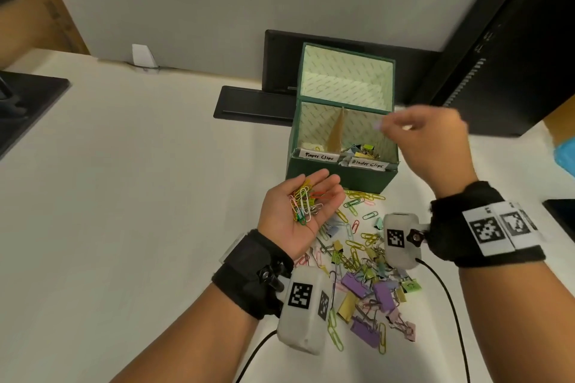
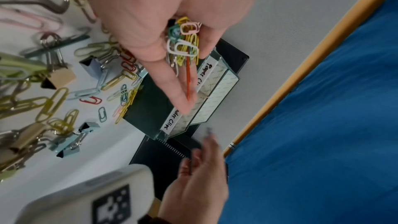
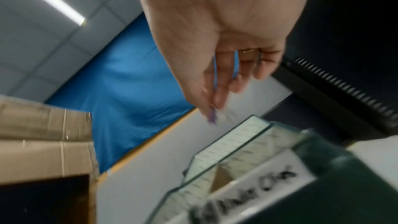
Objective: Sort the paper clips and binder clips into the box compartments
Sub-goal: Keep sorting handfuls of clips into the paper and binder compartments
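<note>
A green box (image 1: 342, 169) stands open on the white desk, its front compartments labelled "Paper Clips" (image 1: 319, 156) and "Binder Clips" (image 1: 367, 164); a few clips lie in each. My left hand (image 1: 311, 196) is palm up just before the box, fingers nearly straight, carrying a bunch of coloured paper clips (image 1: 303, 202) (image 2: 185, 43). My right hand (image 1: 413, 134) (image 3: 217, 57) hovers, blurred, over the binder-clip compartment with fingers hanging loosely and nothing seen between them. A mixed pile of paper clips and binder clips (image 1: 364, 274) lies between my wrists.
A black monitor stand (image 1: 252, 102) sits behind the box and a black computer tower (image 1: 513, 56) rises at the right. A grey partition closes the back of the desk. A white adapter (image 1: 141, 56) stands far left; a cardboard carton (image 3: 43, 142) shows in the right wrist view.
</note>
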